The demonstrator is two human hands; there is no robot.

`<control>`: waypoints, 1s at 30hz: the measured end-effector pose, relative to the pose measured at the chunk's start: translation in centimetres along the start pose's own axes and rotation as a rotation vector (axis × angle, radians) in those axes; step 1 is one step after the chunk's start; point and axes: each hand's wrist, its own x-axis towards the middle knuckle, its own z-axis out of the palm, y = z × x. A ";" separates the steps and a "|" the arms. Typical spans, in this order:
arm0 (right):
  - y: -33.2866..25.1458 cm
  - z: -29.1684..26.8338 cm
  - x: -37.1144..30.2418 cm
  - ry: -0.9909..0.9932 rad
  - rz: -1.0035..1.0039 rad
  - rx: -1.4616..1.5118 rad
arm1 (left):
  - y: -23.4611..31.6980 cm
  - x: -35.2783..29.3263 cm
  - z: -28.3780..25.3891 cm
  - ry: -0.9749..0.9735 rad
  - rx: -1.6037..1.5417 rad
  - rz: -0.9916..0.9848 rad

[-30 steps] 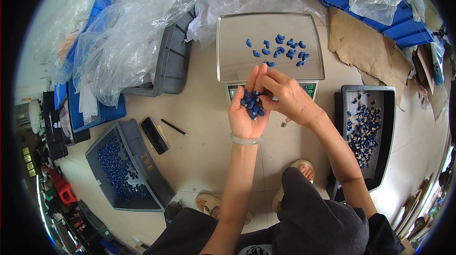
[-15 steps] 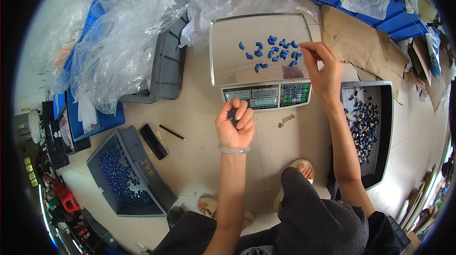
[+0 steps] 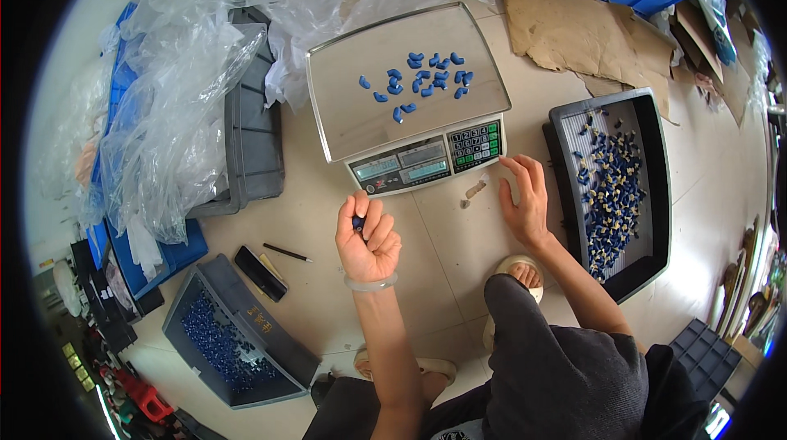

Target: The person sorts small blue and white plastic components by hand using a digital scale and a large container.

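In front of me stands a digital counting scale (image 3: pixel 451 180) with a metal pan (image 3: pixel 348 120) on top. Several small blue elbow-shaped pieces (image 3: pixel 380 97) lie scattered on the pan. My left hand (image 3: pixel 369 243) is just below the display, palm up, fingers curled round small dark blue pieces (image 3: pixel 358 224); how many is hidden. My right hand (image 3: pixel 526 204) hovers off the near right corner of the scale, below the keypad (image 3: pixel 475 145). Its fingers are apart and slightly bent, with nothing visible between them.
Right of the scale, a grey tray (image 3: pixel 652 235) holds many blue and cream pieces. At lower left, a grey bin (image 3: pixel 279 337) contains small blue pieces. A black case (image 3: pixel 260 273) and a pen (image 3: pixel 287 252) lie nearby. Clear plastic sheeting (image 3: pixel 180 112) covers crates; cardboard (image 3: pixel 566 30) lies at far right.
My right hand has drawn back from the pan's right edge toward me, its pinched fingers now spread. My left hand stays closed below the display. The whole view has shifted and turned.
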 end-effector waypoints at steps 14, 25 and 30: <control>0.4 1.5 -0.9 -0.062 -0.009 -0.023 | 0.8 -0.4 0.7 0.008 0.093 0.056; -0.2 1.9 -1.2 -0.150 -0.018 -0.204 | 0.3 0.0 0.6 0.059 0.102 0.058; 0.1 2.5 -1.6 -0.132 -0.031 -0.234 | 0.4 0.0 0.6 0.061 0.098 0.050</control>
